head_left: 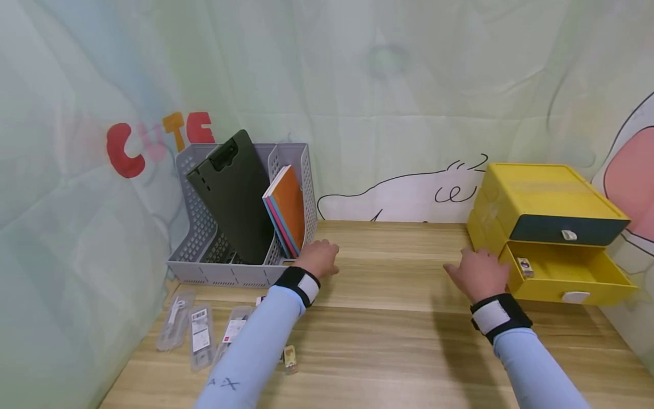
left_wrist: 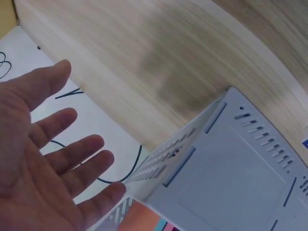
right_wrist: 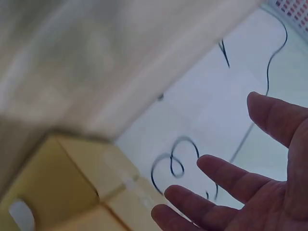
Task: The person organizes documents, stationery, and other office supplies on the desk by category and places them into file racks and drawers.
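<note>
i'm hovering my right hand (head_left: 477, 274), fingers spread and holding nothing, beside the yellow drawer box (head_left: 549, 224); its lower drawer (head_left: 567, 272) is standing open, one small item (head_left: 524, 266) inside. my left hand (head_left: 319, 258), also empty, is waiting farther left.

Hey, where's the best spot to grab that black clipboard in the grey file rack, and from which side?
Grip the clipboard by its top edge near the clip, coming down from above. It leans tilted in the grey file rack, its lower part walled in, and only the clip end stands clear above the rim. The left hand, open by the rack's right end, is nearest.
</note>
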The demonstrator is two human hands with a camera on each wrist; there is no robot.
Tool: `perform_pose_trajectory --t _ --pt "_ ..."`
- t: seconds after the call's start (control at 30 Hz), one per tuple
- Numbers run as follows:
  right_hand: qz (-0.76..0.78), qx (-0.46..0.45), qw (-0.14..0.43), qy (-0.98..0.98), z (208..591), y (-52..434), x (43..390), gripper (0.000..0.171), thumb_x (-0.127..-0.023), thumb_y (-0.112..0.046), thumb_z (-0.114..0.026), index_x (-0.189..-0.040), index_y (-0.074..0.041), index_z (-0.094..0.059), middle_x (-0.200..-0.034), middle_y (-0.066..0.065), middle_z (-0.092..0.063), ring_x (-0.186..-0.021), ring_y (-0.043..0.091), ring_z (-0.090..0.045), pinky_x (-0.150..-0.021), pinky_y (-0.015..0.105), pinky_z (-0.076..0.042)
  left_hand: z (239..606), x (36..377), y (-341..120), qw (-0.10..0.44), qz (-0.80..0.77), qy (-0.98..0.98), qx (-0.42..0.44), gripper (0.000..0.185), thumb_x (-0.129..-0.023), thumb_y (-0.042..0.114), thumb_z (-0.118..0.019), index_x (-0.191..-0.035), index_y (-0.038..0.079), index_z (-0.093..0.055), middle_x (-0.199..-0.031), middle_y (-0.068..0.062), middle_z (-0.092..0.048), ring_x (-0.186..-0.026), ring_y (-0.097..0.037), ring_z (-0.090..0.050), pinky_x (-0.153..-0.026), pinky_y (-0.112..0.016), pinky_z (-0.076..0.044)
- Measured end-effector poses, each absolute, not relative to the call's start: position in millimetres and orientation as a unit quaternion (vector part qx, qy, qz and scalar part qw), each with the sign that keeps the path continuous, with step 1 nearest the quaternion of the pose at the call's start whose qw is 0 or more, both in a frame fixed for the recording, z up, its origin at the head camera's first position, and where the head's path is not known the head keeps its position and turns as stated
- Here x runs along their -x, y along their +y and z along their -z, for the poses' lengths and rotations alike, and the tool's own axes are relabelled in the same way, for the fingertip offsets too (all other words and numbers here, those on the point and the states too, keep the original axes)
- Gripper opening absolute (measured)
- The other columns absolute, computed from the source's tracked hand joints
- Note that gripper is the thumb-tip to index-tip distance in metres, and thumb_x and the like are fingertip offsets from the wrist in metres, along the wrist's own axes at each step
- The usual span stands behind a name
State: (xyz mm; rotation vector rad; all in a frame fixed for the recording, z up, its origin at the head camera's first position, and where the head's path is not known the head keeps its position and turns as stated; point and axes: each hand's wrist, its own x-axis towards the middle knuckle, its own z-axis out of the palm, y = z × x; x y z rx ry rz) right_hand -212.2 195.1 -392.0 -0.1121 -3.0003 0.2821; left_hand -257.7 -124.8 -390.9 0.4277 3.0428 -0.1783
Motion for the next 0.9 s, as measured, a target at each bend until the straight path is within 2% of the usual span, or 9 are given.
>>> perform_pose_trajectory --t 0.1,0.33,0.7,0.8,0.9 --pt "-0.112 0.036 0.042 -0.992 402.1 189.0 211.1 0.060 -0.091 -0.042 -0.067 -0.122 0.009 -0.061 -0.113 0.035 -0.058 -0.103 0.052 -0.054 -0.085 0.070 -0.040 390.6 257.1 -126.3 0.036 0.051 0.988 -0.142 0.042 -0.087 0.031 -0.077 -0.120 0.008 -0.067 -0.112 -0.011 -0.067 -0.102 -0.029 -0.063 -0.090 -0.046 -0.051" --pt "-0.129 0.039 0.010 -0.991 412.6 186.7 208.3 0.058 -0.092 -0.040 -0.066 -0.124 0.009 -0.061 -0.115 0.035 -0.057 -0.102 0.052 -0.053 -0.083 0.069 -0.041 393.6 256.5 -132.1 0.046 0.041 0.987 -0.151 0.039 -0.085 0.030 -0.079 -0.116 0.008 -0.069 -0.107 -0.009 -0.068 -0.099 -0.026 -0.063 -0.090 -0.042 -0.051" --pt "-0.138 0.030 0.001 -0.990 421.5 187.4 206.7 0.058 -0.092 -0.041 -0.066 -0.122 0.008 -0.061 -0.114 0.035 -0.057 -0.098 0.050 -0.057 -0.080 0.067 -0.044 399.9 239.0 -131.6 0.075 0.020 0.984 -0.162 0.045 -0.084 0.029 -0.080 -0.123 0.009 -0.067 -0.113 -0.010 -0.065 -0.105 -0.027 -0.061 -0.092 -0.046 -0.049" --pt "-0.137 0.033 -0.005 -0.990 423.2 188.1 207.4 0.059 -0.092 -0.041 -0.065 -0.123 0.008 -0.061 -0.116 0.035 -0.057 -0.098 0.049 -0.057 -0.081 0.067 -0.044 404.1 227.3 -130.9 0.085 0.013 0.979 -0.185 0.043 -0.081 0.029 -0.083 -0.117 0.008 -0.069 -0.106 -0.007 -0.068 -0.097 -0.024 -0.063 -0.087 -0.044 -0.051" --pt "-0.137 0.037 -0.012 -0.990 424.2 188.2 208.4 0.058 -0.092 -0.041 -0.065 -0.124 0.008 -0.061 -0.117 0.035 -0.057 -0.099 0.049 -0.057 -0.083 0.067 -0.043 405.4 210.6 -132.5 0.089 0.022 0.976 -0.198 0.034 -0.075 0.030 -0.086 -0.097 0.008 -0.071 -0.088 -0.003 -0.069 -0.080 -0.019 -0.062 -0.076 -0.039 -0.052"
